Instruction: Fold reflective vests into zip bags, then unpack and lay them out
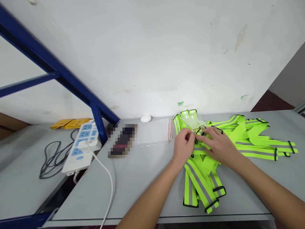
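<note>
A small clear plastic zip bag (192, 121) with a red line along its edge lies over the pile of neon-yellow reflective straps (201, 181). My left hand (183, 144) is closed, its thumb and forefinger pinching the near edge of that bag. Beside it, my right hand (218, 144) has its fingers bent at the same edge, the tips close to my left fingertips. What lies under the right fingers is partly hidden. The straps carry grey stripes and black buckles, and they spread beneath and around both hands.
Flat clear zip bags (153, 132) with red lines lie left of the straps, near a white oval object (146, 118) and a pixelated item (122, 141). A power strip (83, 146) with a white cable (108, 175) sits by a blue metal frame (97, 121). The wall (154, 63) rises behind the table.
</note>
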Available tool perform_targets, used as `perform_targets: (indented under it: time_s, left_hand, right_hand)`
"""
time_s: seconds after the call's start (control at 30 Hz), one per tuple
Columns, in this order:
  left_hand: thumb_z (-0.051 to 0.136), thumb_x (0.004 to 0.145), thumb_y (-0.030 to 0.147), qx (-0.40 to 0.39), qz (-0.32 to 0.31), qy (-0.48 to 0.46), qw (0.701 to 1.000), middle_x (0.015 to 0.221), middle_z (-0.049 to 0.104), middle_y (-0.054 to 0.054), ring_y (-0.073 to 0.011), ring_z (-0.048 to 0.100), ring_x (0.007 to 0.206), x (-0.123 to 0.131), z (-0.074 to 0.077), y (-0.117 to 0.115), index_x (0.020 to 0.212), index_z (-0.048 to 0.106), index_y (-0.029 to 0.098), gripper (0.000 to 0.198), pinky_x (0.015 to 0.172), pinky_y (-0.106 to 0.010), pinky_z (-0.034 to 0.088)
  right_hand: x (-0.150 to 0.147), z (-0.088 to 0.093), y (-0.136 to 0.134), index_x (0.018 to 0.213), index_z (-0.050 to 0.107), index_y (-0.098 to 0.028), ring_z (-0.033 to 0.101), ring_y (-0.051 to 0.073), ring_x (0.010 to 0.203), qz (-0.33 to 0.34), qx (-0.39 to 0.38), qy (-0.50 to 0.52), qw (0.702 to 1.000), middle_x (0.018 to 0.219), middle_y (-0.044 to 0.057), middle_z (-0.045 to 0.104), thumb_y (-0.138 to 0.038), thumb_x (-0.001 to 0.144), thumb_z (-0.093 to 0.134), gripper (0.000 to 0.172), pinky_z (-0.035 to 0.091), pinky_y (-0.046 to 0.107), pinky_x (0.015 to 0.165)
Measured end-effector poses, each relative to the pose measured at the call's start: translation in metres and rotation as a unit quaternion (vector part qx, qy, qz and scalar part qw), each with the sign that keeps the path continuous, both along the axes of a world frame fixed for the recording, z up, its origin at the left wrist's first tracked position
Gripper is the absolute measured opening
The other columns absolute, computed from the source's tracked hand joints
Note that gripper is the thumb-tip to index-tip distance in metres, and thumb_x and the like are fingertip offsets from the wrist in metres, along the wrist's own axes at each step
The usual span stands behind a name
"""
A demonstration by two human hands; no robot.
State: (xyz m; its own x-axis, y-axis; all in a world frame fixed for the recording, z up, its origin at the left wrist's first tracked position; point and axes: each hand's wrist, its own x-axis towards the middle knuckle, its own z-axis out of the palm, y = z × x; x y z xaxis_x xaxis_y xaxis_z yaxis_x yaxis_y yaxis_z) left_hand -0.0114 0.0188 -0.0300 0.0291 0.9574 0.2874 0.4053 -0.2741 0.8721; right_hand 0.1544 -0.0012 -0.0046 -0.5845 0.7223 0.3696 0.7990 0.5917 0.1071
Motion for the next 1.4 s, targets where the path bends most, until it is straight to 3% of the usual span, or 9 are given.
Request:
perform_targets:
  time_s: [0.13, 0.4, 0.63, 0.8, 0.97, 1.17, 1.3, 1.4]
  left_hand:
    - [0.047, 0.089, 0.02, 0.044, -0.013, 0.049, 0.998, 0.07, 0.046, 0.003, -0.012, 0.046, 0.064, -0.002, 0.002, -0.001, 0.071, 0.049, 0.02, 0.017, 0.059, -0.024, 0.034]
    - [0.044, 0.092, 0.018, 0.095, -0.052, 0.113, 0.988, 0.076, 0.051, 0.001, -0.0136, 0.05, 0.07, -0.01, 0.004, 0.003, 0.079, 0.053, 0.02, 0.016, 0.064, -0.025, 0.037]
    - [0.045, 0.092, 0.018, 0.092, -0.031, 0.079, 0.992, 0.074, 0.049, 0.001, -0.0134, 0.048, 0.068, -0.005, 0.001, 0.004, 0.078, 0.053, 0.02, 0.016, 0.062, -0.025, 0.037]
    - [0.046, 0.09, 0.017, 0.104, -0.021, 0.067, 0.992, 0.075, 0.05, 0.001, -0.0133, 0.049, 0.07, -0.003, -0.002, 0.005, 0.078, 0.052, 0.02, 0.014, 0.064, -0.025, 0.038]
    - [0.047, 0.089, 0.016, 0.074, 0.018, 0.046, 0.996, 0.075, 0.05, 0.002, -0.0126, 0.049, 0.068, -0.006, -0.005, 0.007, 0.076, 0.051, 0.02, 0.015, 0.062, -0.024, 0.038]
    - [0.045, 0.09, 0.017, 0.081, -0.003, 0.087, 0.993, 0.078, 0.052, 0.0, -0.0137, 0.051, 0.071, -0.007, -0.006, 0.008, 0.078, 0.054, 0.02, 0.015, 0.062, -0.026, 0.038]
    - [0.044, 0.093, 0.021, 0.078, -0.009, 0.049, 0.996, 0.081, 0.054, -0.001, -0.0144, 0.053, 0.076, -0.008, -0.003, 0.007, 0.082, 0.055, 0.02, 0.015, 0.069, -0.027, 0.043]
    - [0.042, 0.096, 0.026, 0.049, 0.005, -0.039, 0.998, 0.09, 0.057, -0.003, -0.0151, 0.056, 0.084, -0.007, -0.005, 0.009, 0.092, 0.053, 0.02, 0.013, 0.076, -0.029, 0.047]
  right_hand:
    - [0.001, -0.008, 0.002, 0.112, 0.064, -0.024, 0.053, 0.027, 0.112, 0.017, 0.01, 0.019, 1.0, 0.118, 0.01, 0.062, -0.002, 0.07, 0.063, 0.048, 0.043, 0.03, 0.067]
    - [0.001, -0.015, 0.008, 0.13, 0.054, -0.021, 0.052, 0.026, 0.116, -0.004, 0.066, 0.04, 0.997, 0.128, 0.009, 0.061, -0.004, 0.081, 0.052, 0.053, 0.047, 0.036, 0.082]
    - [-0.003, -0.017, 0.014, 0.135, 0.046, -0.015, 0.054, 0.023, 0.117, -0.04, 0.056, 0.045, 0.997, 0.13, 0.009, 0.062, 0.0, 0.08, 0.044, 0.057, 0.048, 0.035, 0.081]
    - [-0.005, -0.018, 0.013, 0.122, 0.056, -0.015, 0.055, 0.026, 0.115, -0.037, 0.078, 0.03, 0.996, 0.129, 0.008, 0.062, -0.003, 0.081, 0.047, 0.043, 0.046, 0.037, 0.086]
    - [-0.006, -0.003, 0.018, 0.118, 0.059, -0.015, 0.056, 0.025, 0.11, 0.015, 0.064, -0.003, 0.998, 0.125, 0.007, 0.064, 0.003, 0.069, 0.051, 0.052, 0.047, 0.036, 0.084]
    - [-0.012, 0.01, 0.022, 0.118, 0.06, -0.02, 0.058, 0.028, 0.105, -0.006, 0.028, -0.058, 0.998, 0.121, 0.011, 0.062, 0.0, 0.074, 0.053, 0.048, 0.048, 0.04, 0.076]
    - [-0.015, 0.001, 0.024, 0.126, 0.055, -0.018, 0.055, 0.028, 0.112, -0.018, 0.039, 0.004, 0.999, 0.126, 0.012, 0.06, -0.001, 0.077, 0.051, 0.052, 0.049, 0.039, 0.081]
    - [-0.012, -0.006, 0.029, 0.13, 0.051, -0.018, 0.056, 0.027, 0.111, -0.028, 0.038, 0.086, 0.995, 0.124, 0.011, 0.061, -0.009, 0.082, 0.052, 0.048, 0.05, 0.039, 0.084]
